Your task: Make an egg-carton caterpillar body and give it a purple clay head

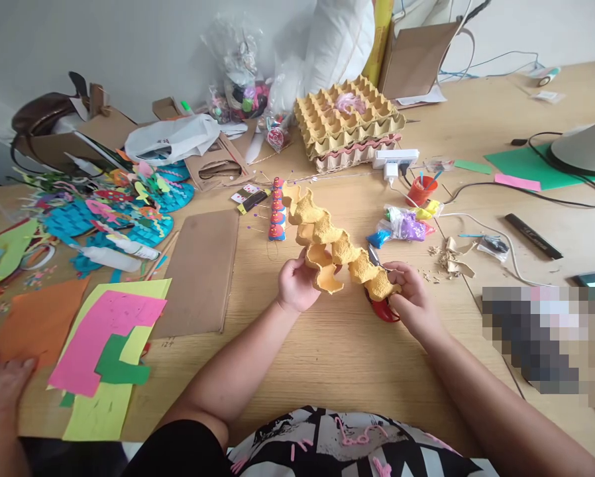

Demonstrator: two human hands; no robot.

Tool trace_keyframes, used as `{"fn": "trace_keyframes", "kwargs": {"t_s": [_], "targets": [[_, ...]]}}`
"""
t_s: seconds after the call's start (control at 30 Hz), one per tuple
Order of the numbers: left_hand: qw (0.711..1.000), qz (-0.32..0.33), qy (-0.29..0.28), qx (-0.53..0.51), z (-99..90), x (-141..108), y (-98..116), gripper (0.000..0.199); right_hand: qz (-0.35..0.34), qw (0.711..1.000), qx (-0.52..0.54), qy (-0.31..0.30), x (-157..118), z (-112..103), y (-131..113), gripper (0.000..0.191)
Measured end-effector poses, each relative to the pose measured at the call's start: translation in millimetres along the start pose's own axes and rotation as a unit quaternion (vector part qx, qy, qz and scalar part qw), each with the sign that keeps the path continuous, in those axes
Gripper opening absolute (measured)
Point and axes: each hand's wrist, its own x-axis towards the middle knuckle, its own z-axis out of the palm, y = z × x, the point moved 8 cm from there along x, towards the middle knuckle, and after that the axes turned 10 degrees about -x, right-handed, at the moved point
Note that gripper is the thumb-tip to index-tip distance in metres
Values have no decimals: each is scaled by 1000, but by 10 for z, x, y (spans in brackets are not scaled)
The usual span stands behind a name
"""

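Observation:
My left hand (298, 286) is closed on a short yellow egg-carton strip (322, 268) of bumpy cups. My right hand (414, 301) pinches the near end of a longer egg-carton strip (344, 250), which slants away to the upper left. The strips overlap at the far end; whether they are joined there I cannot tell. Beneath the right-hand end lie scissors with red handles (384, 311), partly hidden. Just beyond the strips stands a painted red, blue and white row of cups (276, 215) with thin purple-tipped sticks beside it.
Stacked egg trays (347, 119) stand at the back. A cardboard sheet (198, 271), coloured paper (113, 331) and glue bottles (111, 258) lie left. Rightward are bagged clay (407, 224), an orange cup (421, 190) and carton scraps (454, 258). Another person's hand (4, 384) rests at the left edge.

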Motion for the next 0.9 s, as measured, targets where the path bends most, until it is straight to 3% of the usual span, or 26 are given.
{"fn": "trace_keyframes", "kwargs": {"t_s": [0.17, 0.3, 0.57, 0.73, 0.9], "targets": [[1000, 2, -25, 7, 9, 0, 3, 26, 83, 982, 171, 21, 59, -26, 103, 42], [999, -16, -42, 4, -1, 0, -23, 26, 150, 953, 262, 9, 85, -6, 182, 40], [999, -5, -24, 22, 15, -19, 2, 28, 174, 928, 329, -32, 13, 70, 99, 24], [1000, 0, -10, 29, -9, -21, 5, 26, 178, 919, 345, -69, -16, 98, 108, 31], [999, -5, -16, 45, 18, -34, -12, 25, 134, 948, 272, -97, -26, 114, 73, 33]]}}
